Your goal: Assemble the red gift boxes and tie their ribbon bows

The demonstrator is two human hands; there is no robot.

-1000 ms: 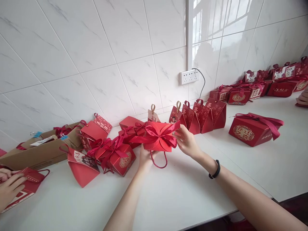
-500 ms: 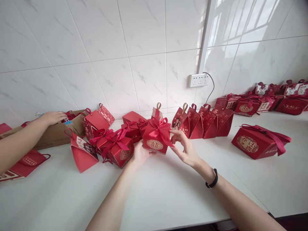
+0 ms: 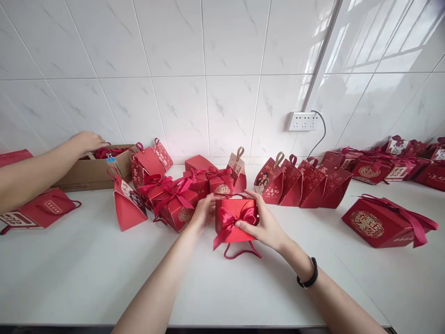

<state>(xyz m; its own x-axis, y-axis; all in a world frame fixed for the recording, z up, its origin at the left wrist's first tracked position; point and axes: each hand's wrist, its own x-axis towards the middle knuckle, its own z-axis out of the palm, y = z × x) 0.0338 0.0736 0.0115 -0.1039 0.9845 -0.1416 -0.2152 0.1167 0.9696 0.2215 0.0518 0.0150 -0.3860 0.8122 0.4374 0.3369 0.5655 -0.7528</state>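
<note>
Right hand (image 3: 262, 227): thumb laid across the bow, other fingers bent over the right side and far edge, pinching a bright red folded-card box (image 3: 243, 235); left hand (image 3: 205, 211): fingers bent beside the box's left side, contact not clear; the box is at centre, tilted, over the white tabletop (image 3: 208, 283), resting or lifted cannot be told; its glossy crimson satin bow (image 3: 231, 220) is tied; a twisted red cord handle (image 3: 243, 254) loops on the near side; folding and tying judged done on this piece, anything left not evident; just left, a cluster of red bow-topped card boxes (image 3: 175, 208), likewise tied; behind, right, a row of wedge-shaped red card boxes with loops (image 3: 313, 188), standing assembled; farther right, a ribboned dark-red box (image 3: 368, 225), apart, tied; far left, a brown cardboard carton (image 3: 97, 174), a co-worker's hand (image 3: 88, 140) over it, its red contents unclear.
</note>
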